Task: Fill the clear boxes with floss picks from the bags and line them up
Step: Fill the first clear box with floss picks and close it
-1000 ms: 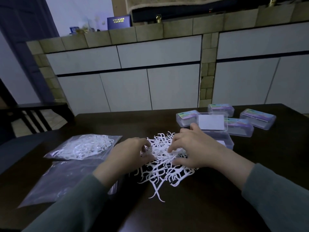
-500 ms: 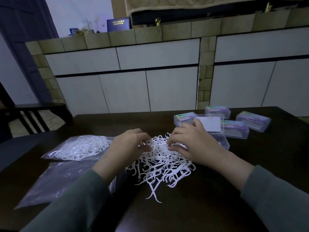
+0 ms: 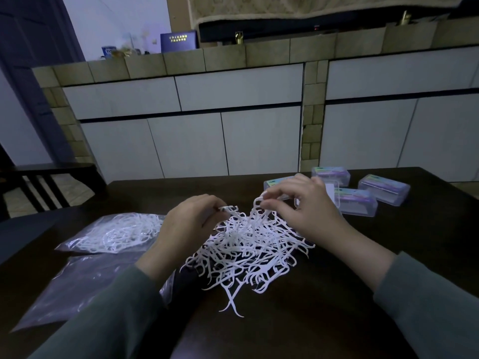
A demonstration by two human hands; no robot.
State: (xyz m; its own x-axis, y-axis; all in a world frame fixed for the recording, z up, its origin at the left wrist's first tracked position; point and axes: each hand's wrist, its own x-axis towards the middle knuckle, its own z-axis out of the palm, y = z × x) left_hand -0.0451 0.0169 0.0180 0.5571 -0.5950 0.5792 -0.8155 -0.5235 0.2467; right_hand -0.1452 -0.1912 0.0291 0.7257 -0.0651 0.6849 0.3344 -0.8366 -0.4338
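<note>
Here our right hand [image 3: 308, 208] pinches picks from the pile [image 3: 248, 244] top — the open box [image 3: 334, 198] lies just behind it; our left hand [image 3: 191, 218] pinches a few too.

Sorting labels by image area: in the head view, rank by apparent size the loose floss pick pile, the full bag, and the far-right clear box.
1. Loose floss pick pile, largest.
2. Full bag, partly behind the left hand.
3. Far-right clear box, smallest, though it lies farthest away.
</note>
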